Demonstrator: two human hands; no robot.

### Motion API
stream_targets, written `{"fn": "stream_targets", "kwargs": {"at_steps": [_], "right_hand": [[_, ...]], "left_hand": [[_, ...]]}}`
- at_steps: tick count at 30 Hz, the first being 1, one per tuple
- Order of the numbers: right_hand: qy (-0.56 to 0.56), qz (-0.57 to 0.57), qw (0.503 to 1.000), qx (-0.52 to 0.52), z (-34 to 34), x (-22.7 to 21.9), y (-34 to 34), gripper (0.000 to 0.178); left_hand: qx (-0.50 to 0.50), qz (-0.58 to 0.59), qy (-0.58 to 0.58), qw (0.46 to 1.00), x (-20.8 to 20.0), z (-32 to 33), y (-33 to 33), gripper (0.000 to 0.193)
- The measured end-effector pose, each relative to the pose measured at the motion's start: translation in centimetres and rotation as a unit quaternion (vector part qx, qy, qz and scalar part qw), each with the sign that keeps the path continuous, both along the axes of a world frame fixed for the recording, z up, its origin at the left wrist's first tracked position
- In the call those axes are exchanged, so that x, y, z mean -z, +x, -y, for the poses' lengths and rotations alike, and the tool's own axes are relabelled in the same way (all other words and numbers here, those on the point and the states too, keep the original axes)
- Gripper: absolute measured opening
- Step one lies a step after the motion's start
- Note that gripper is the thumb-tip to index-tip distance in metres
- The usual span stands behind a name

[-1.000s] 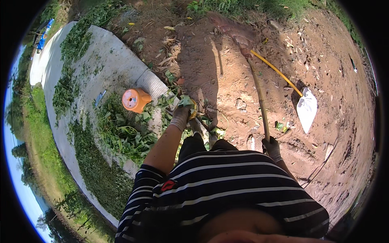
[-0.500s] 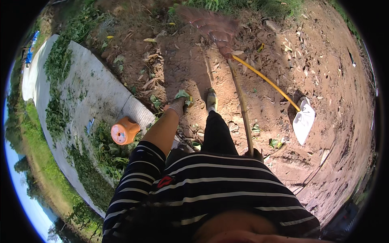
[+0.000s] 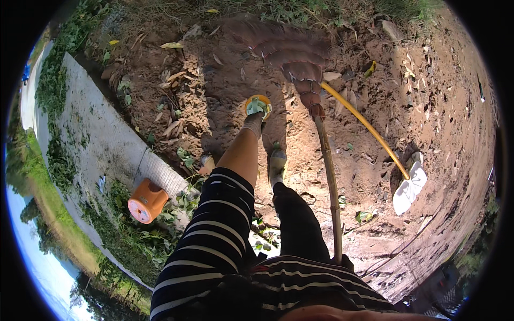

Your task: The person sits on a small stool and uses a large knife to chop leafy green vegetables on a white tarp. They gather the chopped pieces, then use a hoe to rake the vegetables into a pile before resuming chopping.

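My left hand [image 3: 256, 119], in a pale glove, reaches out low over the soil at the end of my outstretched forearm. It is at a round yellow object [image 3: 250, 105] with pale green inside, whose kind I cannot make out. My fingers overlap its near side, and their grip is hard to see. My right hand is hidden from view. To the right of my feet, a long wooden handle [image 3: 327, 160] runs from my body to a broad brown fan-shaped broom head [image 3: 300, 59].
A yellow pole [image 3: 369, 128] with a white, crumpled-looking end [image 3: 410, 188] lies to the right. An orange stool [image 3: 152, 195] stands at the left beside a concrete strip [image 3: 107, 128] strewn with cut greenery. My booted foot [image 3: 277, 163] is on brown soil with dry leaves.
My left arm has stretched farther forward, and the yellow object at my hand shows more fully. The view has shifted, moving the stool lower left and the white-ended pole lower right.
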State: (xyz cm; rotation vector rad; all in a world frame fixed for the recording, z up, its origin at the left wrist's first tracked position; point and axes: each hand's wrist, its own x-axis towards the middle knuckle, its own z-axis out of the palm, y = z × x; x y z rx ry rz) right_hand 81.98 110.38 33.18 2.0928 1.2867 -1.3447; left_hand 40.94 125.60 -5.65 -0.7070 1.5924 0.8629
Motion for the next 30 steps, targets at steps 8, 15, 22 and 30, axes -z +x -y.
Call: {"fn": "stream_targets", "kwargs": {"at_steps": [8,15,22,30], "right_hand": [[-0.021,0.066,0.997,-0.033,-2.7,0.2,-3.4,0.023],[0.01,0.049,0.99,-0.13,-5.5,-0.1,-9.0,0.026],[0.075,-0.012,0.962,-0.263,-8.2,-2.7,-21.1,0.029],[0.021,-0.178,0.934,-0.309,-10.6,-7.8,-46.5,0.028]], "left_hand": [[0.101,-0.008,0.033,0.994,7.4,-3.3,-0.4,0.027],[0.135,-0.141,0.063,0.979,0.3,8.0,-4.8,0.079],[0.261,-0.29,-0.108,0.915,-16.6,44.0,-15.2,0.059],[0.057,-0.182,-0.361,0.913,-41.5,78.8,-9.1,0.053]]}}
